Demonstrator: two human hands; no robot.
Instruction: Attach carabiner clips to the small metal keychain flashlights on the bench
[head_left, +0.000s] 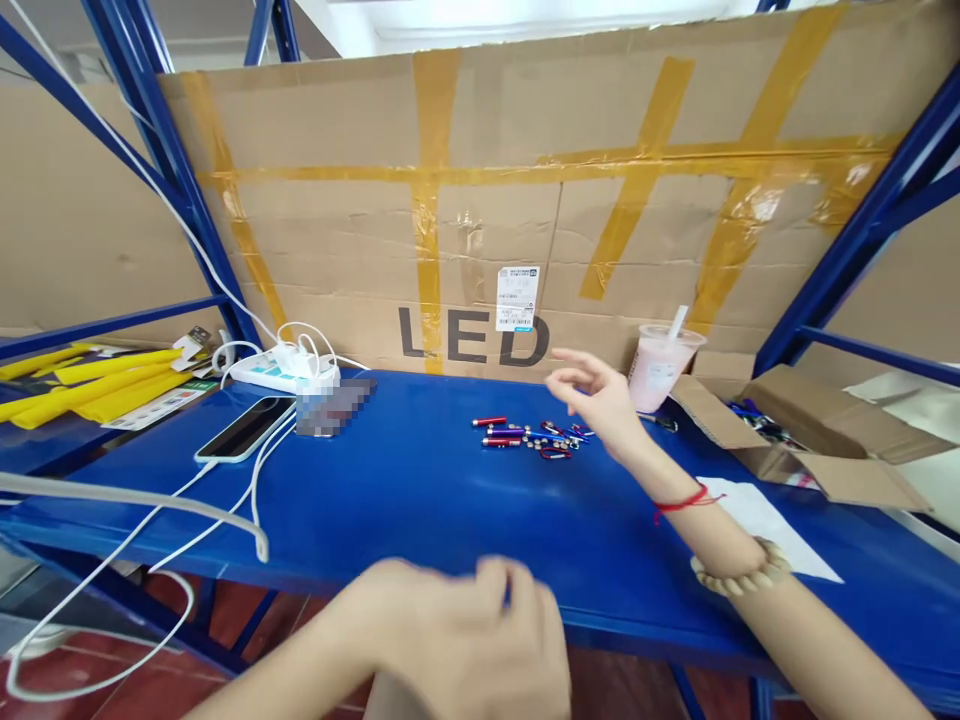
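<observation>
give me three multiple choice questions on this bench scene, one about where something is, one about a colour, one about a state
1. Where does the pink drink cup stand?
A. at the back of the blue shelf, beside the open cardboard box
B. on the phone
C. in the left hand

2. What colour is the string on the right wrist?
A. green
B. red
C. white

3. How is the right hand?
A. fist closed on the cup
B. flat on the paper
C. open, fingers spread, above the pile of small pen-like items

Answers: 1 A, the cup stands by the cardboard wall, left of the box. 2 B, a red string circles the wrist. 3 C, the fingers are apart and hold nothing.
</observation>
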